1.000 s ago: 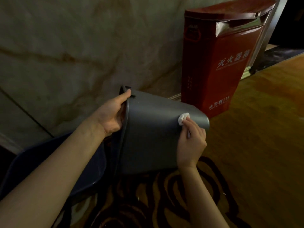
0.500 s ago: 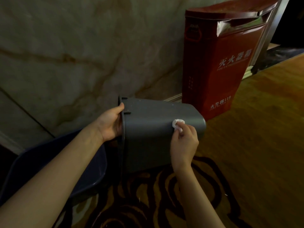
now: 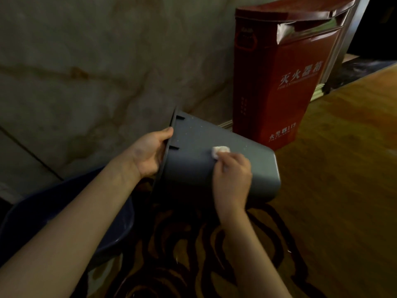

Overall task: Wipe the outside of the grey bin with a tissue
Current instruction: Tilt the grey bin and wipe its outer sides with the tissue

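The grey bin (image 3: pixel 193 166) lies tipped on its side above the floor, its open mouth to the left and its closed bottom to the right. My left hand (image 3: pixel 149 153) grips the rim at the mouth, with fingers hidden inside. My right hand (image 3: pixel 233 179) pinches a small wad of white tissue (image 3: pixel 220 150) and presses it on the bin's upper outer wall. Small pale specks dot that wall near the rim.
A tall red fire-extinguisher box (image 3: pixel 285 82) stands against the marble wall (image 3: pixel 96 72) just right of the bin. A dark blue basin (image 3: pixel 64 211) sits under my left forearm. A patterned brown carpet (image 3: pixel 193 254) covers the floor, with bare wood floor (image 3: pixel 343 168) to the right.
My right hand slid the tissue leftward along the bin's wall, away from the bottom end. The bin has turned in my left hand, showing another face.
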Demonstrator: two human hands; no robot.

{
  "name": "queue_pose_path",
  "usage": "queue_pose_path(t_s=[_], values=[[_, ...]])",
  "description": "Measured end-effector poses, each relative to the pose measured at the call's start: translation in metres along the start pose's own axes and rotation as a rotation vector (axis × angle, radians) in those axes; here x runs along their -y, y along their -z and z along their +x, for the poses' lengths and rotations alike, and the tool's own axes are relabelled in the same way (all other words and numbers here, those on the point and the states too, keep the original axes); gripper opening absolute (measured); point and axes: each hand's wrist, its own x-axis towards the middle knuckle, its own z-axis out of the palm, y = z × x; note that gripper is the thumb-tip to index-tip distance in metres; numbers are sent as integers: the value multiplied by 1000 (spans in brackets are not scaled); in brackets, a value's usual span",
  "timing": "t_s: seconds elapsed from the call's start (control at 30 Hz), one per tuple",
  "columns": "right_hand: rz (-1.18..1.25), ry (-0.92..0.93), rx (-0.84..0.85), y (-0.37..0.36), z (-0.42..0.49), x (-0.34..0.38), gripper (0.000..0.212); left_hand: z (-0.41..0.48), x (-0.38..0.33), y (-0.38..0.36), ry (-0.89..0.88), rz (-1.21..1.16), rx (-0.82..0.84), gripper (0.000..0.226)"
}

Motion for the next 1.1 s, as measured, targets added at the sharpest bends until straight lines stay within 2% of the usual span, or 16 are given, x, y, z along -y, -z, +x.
queue_pose_path(t_s=[0.07, 0.13, 0.2, 0.3, 0.4, 0.77, 0.9, 1.1], values=[[-24, -156, -26, 13, 17, -16, 22, 0, 0, -1, -16, -5, 17, 29], [-66, -192, -26, 20, 24, -19, 21, -1, 0, -2, 2, -10, 39, 29], [-34, -122, 40, 20, 21, -11, 21, -3, -1, -3, 25, -22, 40, 32], [89, 116, 182, 10, 3, 14, 20, -7, -1, -2, 45, -43, 48, 39], [161, 262, 214, -2, -4, 35, 19, -12, 0, -1, 73, -25, 54, 44], [158, 237, 130, -10, 33, 47, 22, -21, 9, -15, 55, 0, 76, 37], [45, 114, 45, -6, 50, 20, 25, -21, 11, -20, 22, 30, 46, 33], [-87, -258, -150, 25, 57, -61, 23, -23, 7, -16, 8, 31, 32, 32]])
